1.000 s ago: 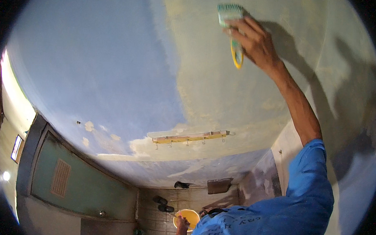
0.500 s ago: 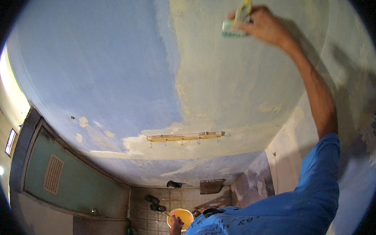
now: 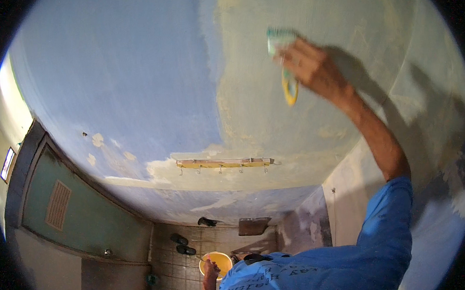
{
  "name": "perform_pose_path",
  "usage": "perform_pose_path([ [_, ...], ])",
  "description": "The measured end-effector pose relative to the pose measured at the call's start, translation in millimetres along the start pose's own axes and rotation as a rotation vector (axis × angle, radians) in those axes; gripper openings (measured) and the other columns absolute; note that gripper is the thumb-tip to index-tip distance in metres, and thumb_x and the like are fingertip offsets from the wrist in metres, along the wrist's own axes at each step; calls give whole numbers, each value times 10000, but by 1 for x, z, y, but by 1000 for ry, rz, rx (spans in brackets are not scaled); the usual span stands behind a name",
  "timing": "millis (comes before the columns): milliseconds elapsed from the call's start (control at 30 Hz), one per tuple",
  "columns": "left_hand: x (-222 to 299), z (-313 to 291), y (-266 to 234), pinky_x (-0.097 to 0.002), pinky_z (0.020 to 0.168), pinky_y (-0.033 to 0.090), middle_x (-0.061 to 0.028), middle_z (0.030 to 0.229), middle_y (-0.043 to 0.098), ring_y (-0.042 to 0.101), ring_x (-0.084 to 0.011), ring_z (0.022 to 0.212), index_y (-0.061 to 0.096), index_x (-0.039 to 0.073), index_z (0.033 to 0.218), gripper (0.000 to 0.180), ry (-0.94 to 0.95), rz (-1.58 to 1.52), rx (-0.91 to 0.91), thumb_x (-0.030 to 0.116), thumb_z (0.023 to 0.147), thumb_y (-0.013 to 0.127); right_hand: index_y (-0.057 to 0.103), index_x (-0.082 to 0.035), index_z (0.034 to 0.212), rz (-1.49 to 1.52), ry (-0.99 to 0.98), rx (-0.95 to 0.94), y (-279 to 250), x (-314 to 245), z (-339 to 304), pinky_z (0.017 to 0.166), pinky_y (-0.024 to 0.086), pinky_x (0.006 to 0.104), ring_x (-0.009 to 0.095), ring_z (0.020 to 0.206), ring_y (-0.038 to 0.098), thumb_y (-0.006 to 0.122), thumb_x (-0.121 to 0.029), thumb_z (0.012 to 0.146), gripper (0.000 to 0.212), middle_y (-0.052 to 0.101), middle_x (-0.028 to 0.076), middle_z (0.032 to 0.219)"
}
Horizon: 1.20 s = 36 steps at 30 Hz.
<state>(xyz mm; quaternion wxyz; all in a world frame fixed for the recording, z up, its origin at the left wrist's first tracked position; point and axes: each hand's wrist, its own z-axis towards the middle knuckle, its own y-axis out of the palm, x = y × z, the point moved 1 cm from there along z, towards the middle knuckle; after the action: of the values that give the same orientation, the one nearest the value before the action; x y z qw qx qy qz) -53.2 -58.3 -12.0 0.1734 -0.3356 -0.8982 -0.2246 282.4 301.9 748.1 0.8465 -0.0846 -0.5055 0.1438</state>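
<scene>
My right hand (image 3: 311, 68) is raised high in front of the wall and gripped round a wide flat brush (image 3: 280, 41). Its pale head with teal bristle ends points up, and its yellow loop handle hangs below my fingers. I cannot tell whether the bristles touch the wall. Low down, my left hand (image 3: 211, 270) is closed beside the rim of a yellow bucket (image 3: 203, 263) on the floor. Something thin shows at its fingers, too small to name. The wall (image 3: 127, 62) is blue on the left and patchy cream-green on the right.
A yellow hook rail (image 3: 224, 164) is fixed low on the wall. Dark slippers (image 3: 183, 245), a black item (image 3: 207, 222) and a brown board (image 3: 254, 226) lie at floor level. A green door (image 3: 79, 200) stands at left; a side wall (image 3: 366, 166) meets at right.
My right hand has moved slightly down, and the brush has turned over, from yellow handle up to bristles up. My left hand stays by the bucket. The view has shifted slightly.
</scene>
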Motion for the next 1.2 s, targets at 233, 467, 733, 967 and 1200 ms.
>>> perform_pose_path([
  [233, -12, 4, -1, -422, 447, 376, -27, 580, 464, 446, -257, 449, 559, 125, 858, 527, 121, 39, -66, 649, 898, 522, 730, -109, 1073, 408, 159, -87, 1, -38, 3, 821, 595, 306, 204, 960, 664, 728, -95, 851, 222, 708, 53, 1016],
  [467, -18, -5, -6, -415, 473, 390, -23, 614, 462, 452, -222, 478, 538, 129, 921, 503, 171, 2, -8, 626, 874, 600, 703, -74, 1108, 646, 772, -134, -23, 75, 99, 841, 571, 311, 194, 937, 687, 708, -134, 897, 219, 713, 67, 1039],
  [733, -18, 3, -13, -375, 459, 337, -19, 573, 435, 427, -210, 467, 535, 137, 816, 535, -2, -14, 27, 668, 877, 559, 687, -2, 1009, 187, 152, 381, 2, 119, 126, 690, 547, 294, 204, 812, 661, 679, -131, 929, 152, 699, 85, 914],
  [967, -10, 2, 2, -367, 454, 327, -16, 557, 428, 416, -209, 455, 525, 137, 783, 551, 30, 32, 17, 680, 880, 538, 724, -64, 1021, 54, -63, 32, 9, -23, 52, 861, 586, 310, 180, 956, 655, 737, -67, 808, 214, 714, 64, 1045],
  [1200, -12, -3, 5, -364, 450, 322, -14, 546, 421, 406, -209, 441, 519, 139, 766, 561, 59, 63, 90, 688, 881, 527, 700, -78, 1095, 744, 745, 122, 6, -4, 66, 894, 576, 314, 220, 1048, 670, 743, -80, 855, 243, 713, 63, 1056],
])
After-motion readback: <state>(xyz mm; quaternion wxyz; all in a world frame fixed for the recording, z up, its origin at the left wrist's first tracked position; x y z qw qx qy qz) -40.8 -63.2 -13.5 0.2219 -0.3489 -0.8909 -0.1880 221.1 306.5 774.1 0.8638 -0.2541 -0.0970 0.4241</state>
